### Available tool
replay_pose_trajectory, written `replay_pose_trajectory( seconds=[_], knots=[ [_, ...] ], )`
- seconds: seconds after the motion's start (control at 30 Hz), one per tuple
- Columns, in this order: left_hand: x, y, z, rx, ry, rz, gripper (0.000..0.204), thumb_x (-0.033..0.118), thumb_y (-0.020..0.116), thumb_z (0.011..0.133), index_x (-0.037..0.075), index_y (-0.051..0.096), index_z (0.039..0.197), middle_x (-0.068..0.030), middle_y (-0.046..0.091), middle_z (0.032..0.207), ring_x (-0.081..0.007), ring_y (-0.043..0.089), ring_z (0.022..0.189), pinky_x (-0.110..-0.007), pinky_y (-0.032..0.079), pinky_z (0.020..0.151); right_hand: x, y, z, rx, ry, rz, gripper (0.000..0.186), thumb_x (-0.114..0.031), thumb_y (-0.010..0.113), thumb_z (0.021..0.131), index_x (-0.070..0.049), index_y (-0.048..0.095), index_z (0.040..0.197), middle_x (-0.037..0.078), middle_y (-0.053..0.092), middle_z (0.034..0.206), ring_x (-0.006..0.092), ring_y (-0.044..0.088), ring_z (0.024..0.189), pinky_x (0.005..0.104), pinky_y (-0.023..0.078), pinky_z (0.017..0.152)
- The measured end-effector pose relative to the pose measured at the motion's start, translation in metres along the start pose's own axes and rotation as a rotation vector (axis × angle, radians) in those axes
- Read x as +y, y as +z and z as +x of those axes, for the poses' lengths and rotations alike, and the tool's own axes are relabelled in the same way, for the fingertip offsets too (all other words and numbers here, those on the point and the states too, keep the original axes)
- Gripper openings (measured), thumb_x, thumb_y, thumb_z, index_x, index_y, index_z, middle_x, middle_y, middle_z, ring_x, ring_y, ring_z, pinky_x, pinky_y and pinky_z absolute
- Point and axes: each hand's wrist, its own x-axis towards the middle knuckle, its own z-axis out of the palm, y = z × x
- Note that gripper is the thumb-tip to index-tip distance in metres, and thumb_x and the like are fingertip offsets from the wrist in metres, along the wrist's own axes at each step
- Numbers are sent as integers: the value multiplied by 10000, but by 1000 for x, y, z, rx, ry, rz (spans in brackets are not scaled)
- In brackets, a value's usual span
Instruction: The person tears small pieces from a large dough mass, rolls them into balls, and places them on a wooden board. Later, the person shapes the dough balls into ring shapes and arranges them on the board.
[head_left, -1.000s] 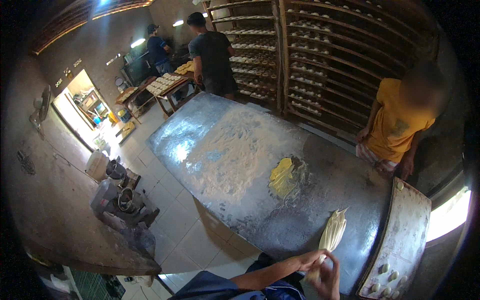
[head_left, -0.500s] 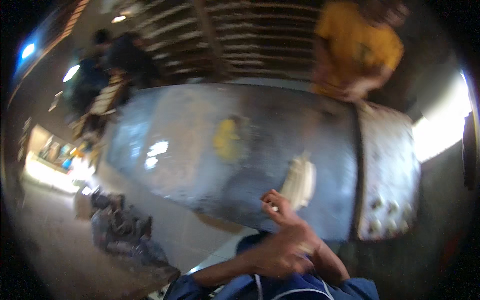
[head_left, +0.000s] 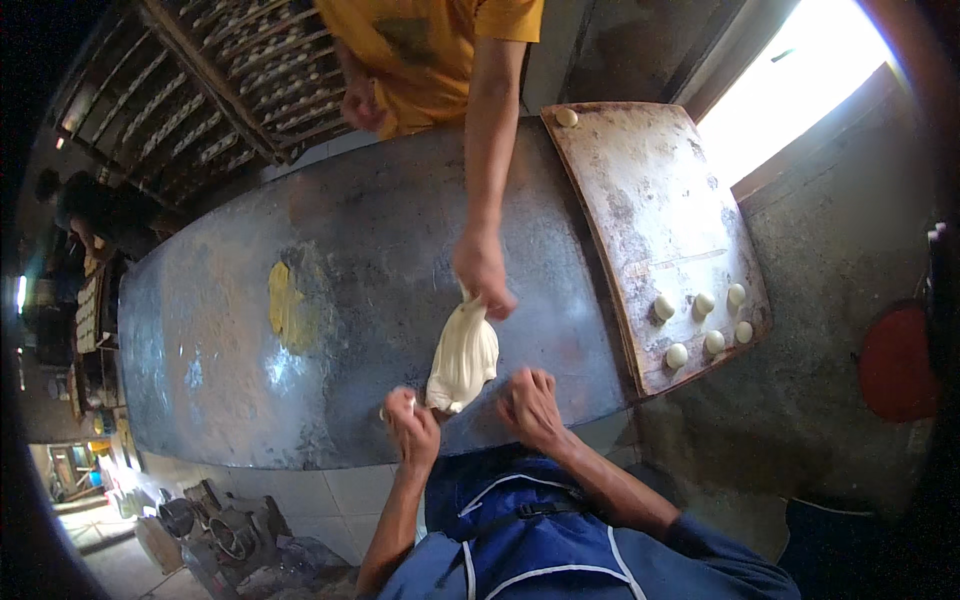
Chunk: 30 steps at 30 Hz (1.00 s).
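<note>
A long, folded lump of pale dough [head_left: 463, 358] lies on the dark worktable in front of me. Just left of its near end, my left hand [head_left: 412, 428] is closed, with a small bit of dough showing between its fingers. My right hand [head_left: 533, 410] rests at the table's near edge, right of the lump and apart from it. Its fingers are curled under, hiding whatever they may hold. From across the table, a co-worker's hand [head_left: 484, 275] grips the far end of the lump, drawing it into a narrow neck.
On the right, a worn board [head_left: 650, 210] carries several round dough balls [head_left: 676, 355]. A yellow smear [head_left: 286, 305] marks the worktable [head_left: 220, 260] to the left. Racks [head_left: 250, 60] with rows of dough pieces stand behind. Machinery [head_left: 235, 535] sits on the floor at lower left.
My view has swung right and steadied. My hands, crossed close together before, are now apart on either side of the dough. The co-worker's arm has reached across and taken hold of the lump.
</note>
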Motion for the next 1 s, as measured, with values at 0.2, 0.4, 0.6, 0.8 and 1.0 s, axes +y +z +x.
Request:
replay_pose_trajectory(
  seconds=[0.2,0.4,0.6,0.8,1.0],
  knots=[
    [-37,-34,68,86,-274,-94,315,79,733,888,38,439,997,-162,494,961,-337,530,881,-454,448,828,67,-66,58,81,39,-256,454,-338,773,825,-9,524,1016,173,512,1003,361,510,987,482,396,857],
    [-2,-21,-10,-118,173,-99,333,165,737,900,33,445,988,-146,498,912,-344,533,857,-460,439,779,27,-15,3,104,-42,277,398,-173,794,757,-46,486,974,146,513,907,344,495,863,455,389,789],
    [-13,-14,59,112,-274,-40,312,108,737,891,34,454,1000,-148,502,903,-349,527,847,-488,432,776,44,-52,88,181,41,-72,456,-184,829,717,-39,498,994,141,501,892,354,492,856,471,395,762],
    [-23,-43,4,-92,72,-131,283,91,715,902,34,459,1008,-160,516,924,-358,543,875,-459,440,791,77,-38,-4,5,-195,139,392,-186,783,773,3,503,972,186,490,888,384,487,886,495,407,763],
    [-18,-5,12,17,-262,-64,262,76,696,897,37,465,1013,-168,518,949,-366,575,887,-464,446,791,-1,-30,64,233,-108,-36,358,-147,772,773,-6,517,981,191,508,899,373,505,908,502,416,775]
  ],
)
